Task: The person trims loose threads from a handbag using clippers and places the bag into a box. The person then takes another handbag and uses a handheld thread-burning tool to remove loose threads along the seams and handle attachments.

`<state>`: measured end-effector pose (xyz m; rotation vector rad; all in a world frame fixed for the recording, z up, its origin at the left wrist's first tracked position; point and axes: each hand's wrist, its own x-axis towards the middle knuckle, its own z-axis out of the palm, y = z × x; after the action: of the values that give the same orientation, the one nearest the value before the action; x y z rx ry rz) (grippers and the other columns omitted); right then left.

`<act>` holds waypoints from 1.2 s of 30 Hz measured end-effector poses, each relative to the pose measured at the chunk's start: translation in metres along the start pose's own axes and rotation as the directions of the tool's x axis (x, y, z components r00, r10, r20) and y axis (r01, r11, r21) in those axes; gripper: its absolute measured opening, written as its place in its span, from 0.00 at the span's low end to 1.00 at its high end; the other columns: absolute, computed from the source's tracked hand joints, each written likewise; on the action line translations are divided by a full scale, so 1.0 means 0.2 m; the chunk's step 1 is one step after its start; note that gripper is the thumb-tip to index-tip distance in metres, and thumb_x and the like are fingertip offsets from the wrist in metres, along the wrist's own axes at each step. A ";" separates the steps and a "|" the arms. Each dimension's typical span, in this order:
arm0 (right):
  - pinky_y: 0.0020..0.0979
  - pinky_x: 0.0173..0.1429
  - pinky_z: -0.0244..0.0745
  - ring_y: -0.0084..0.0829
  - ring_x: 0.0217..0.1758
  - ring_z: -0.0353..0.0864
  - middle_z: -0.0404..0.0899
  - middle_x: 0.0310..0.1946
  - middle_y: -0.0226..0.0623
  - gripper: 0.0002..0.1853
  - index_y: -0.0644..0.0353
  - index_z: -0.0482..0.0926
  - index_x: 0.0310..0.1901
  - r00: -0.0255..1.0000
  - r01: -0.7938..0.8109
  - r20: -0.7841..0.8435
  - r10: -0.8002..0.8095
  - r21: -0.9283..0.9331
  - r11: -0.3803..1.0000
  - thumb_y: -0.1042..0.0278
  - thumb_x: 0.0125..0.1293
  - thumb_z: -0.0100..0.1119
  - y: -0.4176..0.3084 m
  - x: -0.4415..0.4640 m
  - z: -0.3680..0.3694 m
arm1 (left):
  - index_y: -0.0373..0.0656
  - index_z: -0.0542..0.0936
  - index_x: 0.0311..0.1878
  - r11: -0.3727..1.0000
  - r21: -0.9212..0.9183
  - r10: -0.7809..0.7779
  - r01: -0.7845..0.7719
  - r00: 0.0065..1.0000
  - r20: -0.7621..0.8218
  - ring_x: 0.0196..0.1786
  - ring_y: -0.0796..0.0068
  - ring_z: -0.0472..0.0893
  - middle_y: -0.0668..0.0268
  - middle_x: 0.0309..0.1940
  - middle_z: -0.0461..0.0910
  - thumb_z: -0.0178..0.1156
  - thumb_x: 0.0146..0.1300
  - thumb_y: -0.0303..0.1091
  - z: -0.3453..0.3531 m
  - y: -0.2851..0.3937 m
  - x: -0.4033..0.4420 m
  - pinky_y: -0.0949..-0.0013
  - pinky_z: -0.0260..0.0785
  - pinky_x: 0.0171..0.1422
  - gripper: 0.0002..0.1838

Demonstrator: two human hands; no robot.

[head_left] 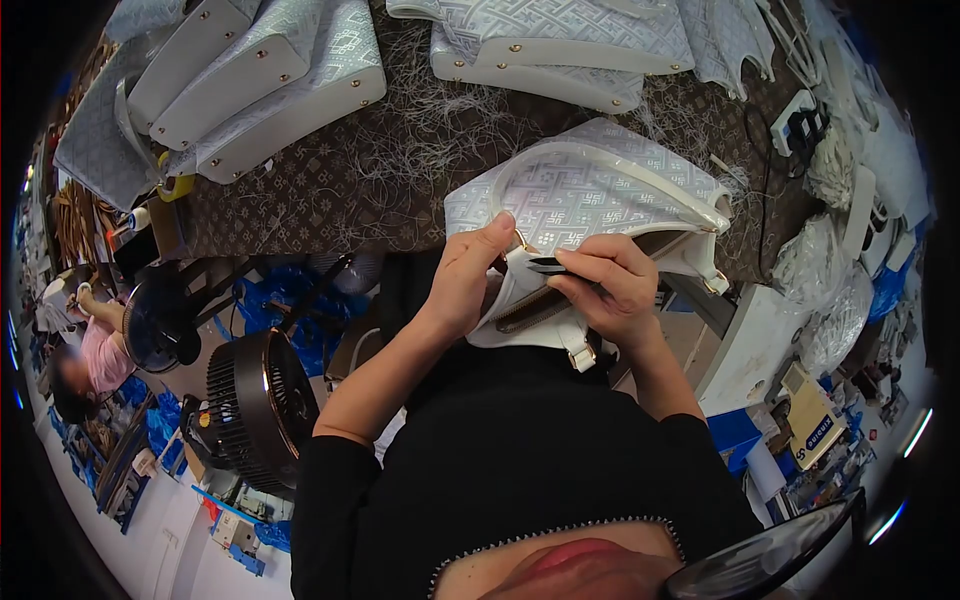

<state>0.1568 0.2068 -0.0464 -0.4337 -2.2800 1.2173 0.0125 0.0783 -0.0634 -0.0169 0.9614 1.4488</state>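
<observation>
A white patterned handbag (600, 190) lies at the table's front edge, its open zipped top towards my body. My left hand (468, 275) pinches the bag's edge beside a gold ring at the base of the handle (610, 170). In my right hand (612, 285) is a small dark pointed tool (546, 266), like snips or tweezers, with its tip at the strap tab near that ring. Whether the tip holds a thread is too small to tell. A white strap end with a buckle (582, 356) hangs at the bag's lower side.
More white bags (290, 100) lie at the back left and others (560, 60) at the back. Loose threads (400, 120) litter the brown patterned table (300, 215). A power strip (798, 122) is at the right. Black fans (255, 400) stand at the left; beyond them sits a person in pink (103, 355).
</observation>
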 end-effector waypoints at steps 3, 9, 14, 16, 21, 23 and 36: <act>0.24 0.29 0.74 0.26 0.29 0.78 0.78 0.32 0.31 0.18 0.57 0.84 0.39 1.000 0.001 -0.002 -0.001 0.000 1.000 0.76 0.43 0.75 0.00 0.00 0.00 | 0.29 0.77 0.47 1.000 -0.001 0.011 -0.011 1.000 0.002 0.45 0.72 0.80 0.56 0.44 0.80 0.43 0.73 0.45 0.01 0.01 0.00 0.69 0.72 0.51 0.24; 0.24 0.29 0.73 0.26 0.29 0.77 0.78 0.32 0.31 0.17 0.56 0.85 0.39 1.000 0.003 0.000 -0.003 -0.001 1.000 0.75 0.43 0.75 0.00 0.01 0.01 | 0.29 0.77 0.46 0.999 0.019 0.041 -0.041 0.999 -0.009 0.44 0.74 0.80 0.57 0.42 0.80 0.43 0.74 0.45 0.03 0.01 -0.01 0.70 0.72 0.50 0.24; 0.24 0.29 0.73 0.26 0.29 0.77 0.78 0.31 0.30 0.17 0.56 0.85 0.39 1.000 0.025 -0.001 -0.025 -0.015 1.000 0.74 0.42 0.75 0.00 0.01 0.00 | 0.32 0.79 0.42 0.998 0.026 0.061 -0.060 0.998 -0.026 0.40 0.82 0.76 0.63 0.38 0.79 0.42 0.75 0.45 0.06 0.03 -0.01 0.74 0.69 0.46 0.24; 0.24 0.30 0.73 0.26 0.29 0.77 0.78 0.31 0.30 0.17 0.56 0.85 0.39 1.000 0.012 -0.003 -0.012 -0.021 1.000 0.74 0.43 0.75 -0.01 0.01 0.01 | 0.34 0.79 0.40 0.998 0.030 0.055 -0.054 0.998 -0.012 0.38 0.84 0.74 0.65 0.35 0.79 0.43 0.75 0.46 0.04 0.01 -0.01 0.76 0.68 0.44 0.24; 0.25 0.29 0.72 0.26 0.29 0.76 0.78 0.31 0.29 0.17 0.56 0.85 0.38 1.000 0.007 -0.013 -0.007 0.001 1.000 0.74 0.43 0.75 -0.01 0.00 0.01 | 0.32 0.78 0.41 0.996 0.066 0.056 -0.054 0.998 -0.021 0.39 0.79 0.76 0.62 0.37 0.79 0.42 0.74 0.45 0.02 0.00 -0.01 0.73 0.70 0.46 0.24; 0.25 0.29 0.72 0.25 0.29 0.76 0.78 0.30 0.29 0.16 0.56 0.85 0.38 1.000 0.007 -0.014 -0.007 0.000 1.000 0.74 0.43 0.75 -0.01 0.00 0.01 | 0.28 0.78 0.45 0.996 0.077 0.051 -0.052 0.999 0.009 0.43 0.74 0.80 0.56 0.42 0.80 0.42 0.74 0.45 0.00 -0.01 0.00 0.70 0.73 0.50 0.25; 0.25 0.32 0.73 0.26 0.30 0.77 0.77 0.32 0.31 0.16 0.58 0.85 0.39 0.994 -0.087 -0.054 0.093 0.112 0.990 0.75 0.45 0.74 -0.02 0.00 0.00 | 0.33 0.79 0.41 0.998 0.045 0.054 -0.052 0.997 -0.048 0.40 0.83 0.75 0.64 0.38 0.80 0.43 0.74 0.47 0.08 0.02 -0.02 0.76 0.68 0.46 0.24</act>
<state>0.1576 0.2043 -0.0424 -0.5299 -2.1527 1.3484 0.0173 0.0842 -0.0487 0.0055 1.0406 1.4815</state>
